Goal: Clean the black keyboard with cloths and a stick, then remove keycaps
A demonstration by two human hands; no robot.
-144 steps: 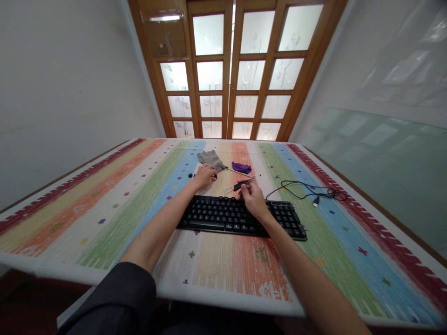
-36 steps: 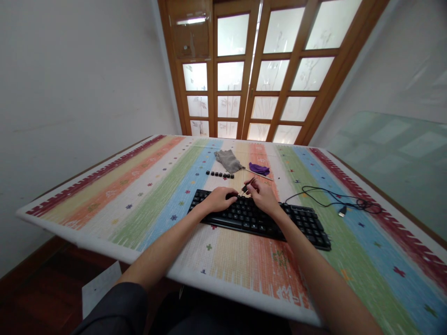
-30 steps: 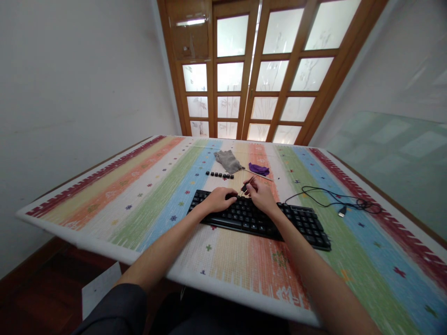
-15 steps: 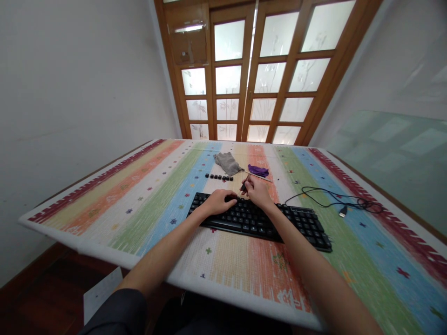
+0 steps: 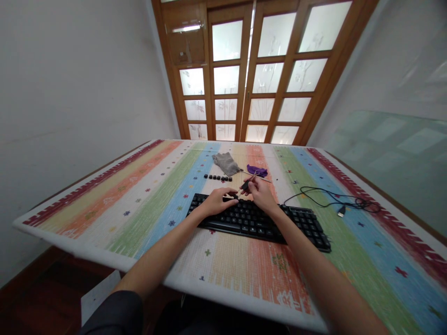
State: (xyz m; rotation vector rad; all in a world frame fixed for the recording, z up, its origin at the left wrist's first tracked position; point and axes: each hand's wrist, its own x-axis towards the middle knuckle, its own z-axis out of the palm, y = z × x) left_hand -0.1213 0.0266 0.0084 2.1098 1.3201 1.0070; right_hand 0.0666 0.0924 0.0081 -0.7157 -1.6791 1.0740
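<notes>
A long black keyboard point(image 5: 253, 222) lies on the table in front of me. My left hand point(image 5: 218, 201) is over its far left part, thumb and fingers closing on a small black piece that looks like a keycap point(image 5: 235, 197). In a pinch, my right hand point(image 5: 262, 193) holds a small brush point(image 5: 246, 185) with a dark handle and pale bristles. The bristles point down toward the left fingertips; whether they touch the piece cannot be made out. Beyond my left hand, several loose black keycaps point(image 5: 218, 177) lie in a row.
A grey cloth point(image 5: 226, 163) and a purple cloth point(image 5: 257, 170) lie behind the hands, with a thin stick point(image 5: 263, 178) near them. To the right is the coiled black cable point(image 5: 359, 204) with its USB plug point(image 5: 341, 212). A striped cloth covers the table point(image 5: 139, 223).
The brush in my right hand has tilted a little, and its pale bristles show more clearly beside the left fingertips. The view has shifted slightly; the left hand stays over the keyboard.
</notes>
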